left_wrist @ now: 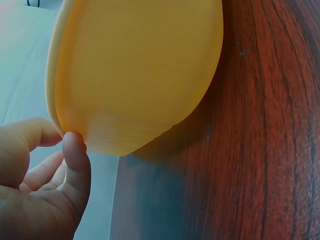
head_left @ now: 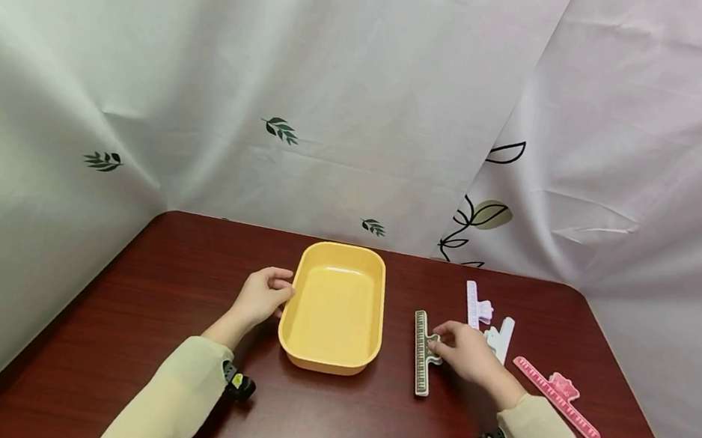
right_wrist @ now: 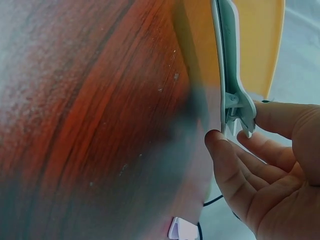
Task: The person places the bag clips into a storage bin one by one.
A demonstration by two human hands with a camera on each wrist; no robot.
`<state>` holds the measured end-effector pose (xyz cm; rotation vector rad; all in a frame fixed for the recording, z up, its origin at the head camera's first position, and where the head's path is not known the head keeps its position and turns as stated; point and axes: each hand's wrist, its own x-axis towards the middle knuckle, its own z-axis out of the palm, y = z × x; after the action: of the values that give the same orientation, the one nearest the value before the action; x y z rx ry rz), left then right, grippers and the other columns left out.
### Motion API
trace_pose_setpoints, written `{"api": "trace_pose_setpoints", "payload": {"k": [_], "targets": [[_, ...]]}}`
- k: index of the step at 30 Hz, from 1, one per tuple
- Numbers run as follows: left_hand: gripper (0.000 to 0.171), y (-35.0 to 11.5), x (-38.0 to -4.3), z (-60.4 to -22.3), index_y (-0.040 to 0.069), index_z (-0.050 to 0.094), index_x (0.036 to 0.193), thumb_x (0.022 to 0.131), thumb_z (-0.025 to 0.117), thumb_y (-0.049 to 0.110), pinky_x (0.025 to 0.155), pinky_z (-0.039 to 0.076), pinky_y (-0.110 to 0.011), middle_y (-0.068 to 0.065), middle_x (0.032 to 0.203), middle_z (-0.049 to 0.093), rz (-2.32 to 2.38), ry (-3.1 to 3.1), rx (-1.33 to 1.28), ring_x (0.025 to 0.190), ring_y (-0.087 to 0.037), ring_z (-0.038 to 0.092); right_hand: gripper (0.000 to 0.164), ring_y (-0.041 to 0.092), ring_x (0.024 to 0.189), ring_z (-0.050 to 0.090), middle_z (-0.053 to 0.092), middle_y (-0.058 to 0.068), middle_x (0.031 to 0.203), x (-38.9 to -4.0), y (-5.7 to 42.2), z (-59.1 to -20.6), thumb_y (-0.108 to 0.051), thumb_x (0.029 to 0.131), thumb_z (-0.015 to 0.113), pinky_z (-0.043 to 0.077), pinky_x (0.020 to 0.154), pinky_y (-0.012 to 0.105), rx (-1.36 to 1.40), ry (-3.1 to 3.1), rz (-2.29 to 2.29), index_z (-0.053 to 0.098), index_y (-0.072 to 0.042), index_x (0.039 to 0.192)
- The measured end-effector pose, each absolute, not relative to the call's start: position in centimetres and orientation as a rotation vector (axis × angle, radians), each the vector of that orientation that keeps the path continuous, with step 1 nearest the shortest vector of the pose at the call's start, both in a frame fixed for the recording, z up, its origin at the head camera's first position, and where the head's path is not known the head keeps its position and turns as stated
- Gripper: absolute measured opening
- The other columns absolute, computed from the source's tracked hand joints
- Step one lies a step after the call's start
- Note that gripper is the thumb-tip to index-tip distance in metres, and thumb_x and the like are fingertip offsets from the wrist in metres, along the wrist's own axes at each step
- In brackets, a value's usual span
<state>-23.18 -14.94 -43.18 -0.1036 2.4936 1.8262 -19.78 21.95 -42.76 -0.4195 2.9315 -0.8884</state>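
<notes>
A yellow tray (head_left: pixel 336 315) stands on the table with nothing inside it. My left hand (head_left: pixel 262 295) is at its left side, and in the left wrist view the thumb and index finger pinch the tray's rim (left_wrist: pixel 52 75). To the right of the tray, my right hand (head_left: pixel 466 350) pinches the handle of a long clip (head_left: pixel 422 352) with a dark ruler-like pattern and pale edges. From the right wrist view, the clip (right_wrist: pixel 231 55) shows its pale side between thumb and fingers. Whether it touches the table I cannot tell.
Right of the right hand lie a pink ruler clip (head_left: pixel 558 401), a white clip (head_left: pixel 504 338) partly behind the hand, and a lilac clip (head_left: pixel 473 304) farther back. The dark red wooden table (head_left: pixel 319 434) meets a white patterned cloth (head_left: pixel 366 115) at its back.
</notes>
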Motion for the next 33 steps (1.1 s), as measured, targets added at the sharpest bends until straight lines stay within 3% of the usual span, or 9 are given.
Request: {"api": "trace_pose_setpoints", "payload": {"k": [33], "targets": [[0.04,-14.95,-23.07,-43.12,-0.002,0.053,0.126,0.087,0.061,0.007,0.049,0.053,-0.028,-0.02,0.102,0.064,1.81,2.489,-0.108,0.059,-0.013,0.057,0.028,0.02,0.084,0.066,0.07,0.009,0.092,-19.93,21.34,-42.02,-0.017,0.086,0.067,0.053,0.071,0.033,-0.446,2.957,-0.949,0.065,0.003,0.105]]}}
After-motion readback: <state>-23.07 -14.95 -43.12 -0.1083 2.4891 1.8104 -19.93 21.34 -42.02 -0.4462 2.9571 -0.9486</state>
